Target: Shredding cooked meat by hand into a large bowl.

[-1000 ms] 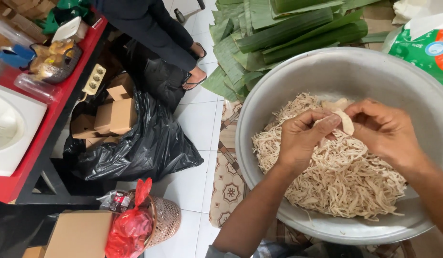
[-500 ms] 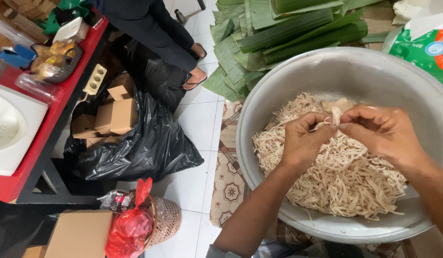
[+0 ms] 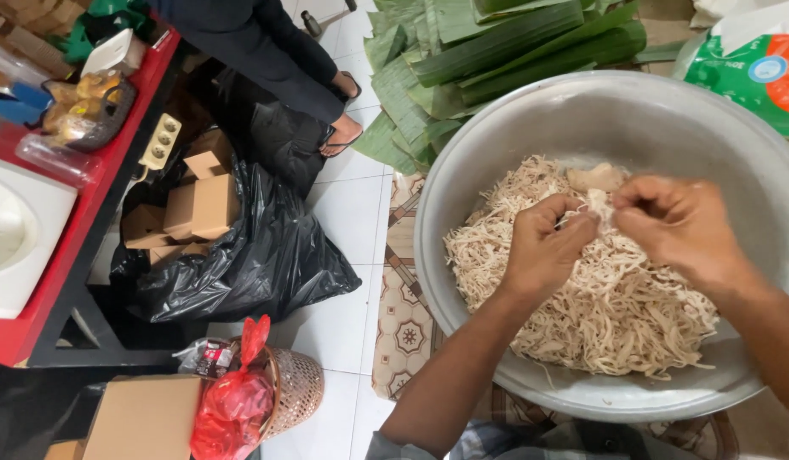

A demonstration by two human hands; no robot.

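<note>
Between hands (image 3: 543,247), upright meat strip (image 3: 595,204)

Basin (image 3: 530,128): dull grey metal, brushed-looking, faint scuffs, soft sheen on the wall. Shredded strands (image 3: 616,307) in it: pale beige, fibrous, matt, stringy. Piece (image 3: 595,204) pinched between left hand (image 3: 543,247) and right hand (image 3: 679,226): same pale fibrous stuff. Banana leaves (image 3: 505,43): green, waxy, ribbed. Bin bag (image 3: 249,255): black plastic, glossy, creased. Boxes (image 3: 203,204): brown cardboard, matt. Red bag (image 3: 232,405): thin shiny plastic, sits in a woven basket (image 3: 301,388). Floor tiles (image 3: 352,213): white, glazed, smooth. Tabletop (image 3: 79,230): red, smooth.
</note>
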